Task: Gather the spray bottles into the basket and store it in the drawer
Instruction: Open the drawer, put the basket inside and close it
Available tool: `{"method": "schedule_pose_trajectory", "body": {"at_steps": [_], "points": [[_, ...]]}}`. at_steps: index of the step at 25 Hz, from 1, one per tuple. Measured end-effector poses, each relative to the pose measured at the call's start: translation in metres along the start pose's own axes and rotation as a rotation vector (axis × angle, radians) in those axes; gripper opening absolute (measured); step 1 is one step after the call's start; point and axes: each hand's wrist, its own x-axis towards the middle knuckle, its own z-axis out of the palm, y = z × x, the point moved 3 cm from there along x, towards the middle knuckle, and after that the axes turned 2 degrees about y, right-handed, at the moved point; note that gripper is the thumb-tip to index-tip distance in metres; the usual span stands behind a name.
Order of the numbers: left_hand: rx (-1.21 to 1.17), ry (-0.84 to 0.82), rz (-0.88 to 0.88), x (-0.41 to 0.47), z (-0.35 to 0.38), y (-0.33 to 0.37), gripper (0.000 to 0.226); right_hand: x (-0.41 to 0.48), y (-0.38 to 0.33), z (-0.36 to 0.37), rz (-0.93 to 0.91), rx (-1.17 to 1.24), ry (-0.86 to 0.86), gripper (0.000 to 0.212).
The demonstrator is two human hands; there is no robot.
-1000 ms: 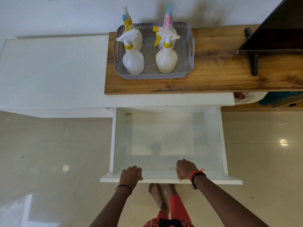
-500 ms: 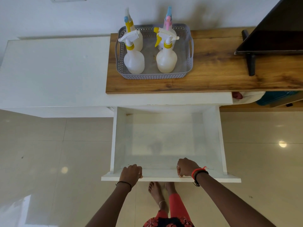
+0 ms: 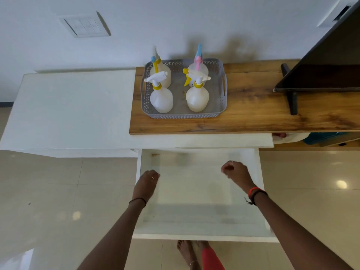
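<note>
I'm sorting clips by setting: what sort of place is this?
Probably a living room at home: a flat-screen TV stands on a wooden top over a low white cabinet with an open drawer, and the tiled floor is glossy.

A white wall with a switch plate stands behind a white cabinet topped by a wooden table; glossy beige floor tiles show round light spots.
</note>
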Motion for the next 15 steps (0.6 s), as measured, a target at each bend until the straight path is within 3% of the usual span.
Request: {"method": "schedule_pose_trajectory", "body": {"at_steps": [4, 9, 15], "points": [[-0.191, 0.204, 0.048, 0.051, -0.056, 0.03, 0.012, 0.043, -0.035, -0.047, 0.018, 0.269, 0.177, 0.012], [-0.309, 0.498, 0.07, 0.127, -0.121, 0.066, 0.013, 0.104, -0.083, -0.1, 0.005, 0.395, 0.402, 0.014], [-0.297, 0.506, 0.038, 0.203, -0.144, 0.106, 0.02, 0.172, -0.131, -0.127, 0.037, 0.503, 0.499, 0.019]]}}
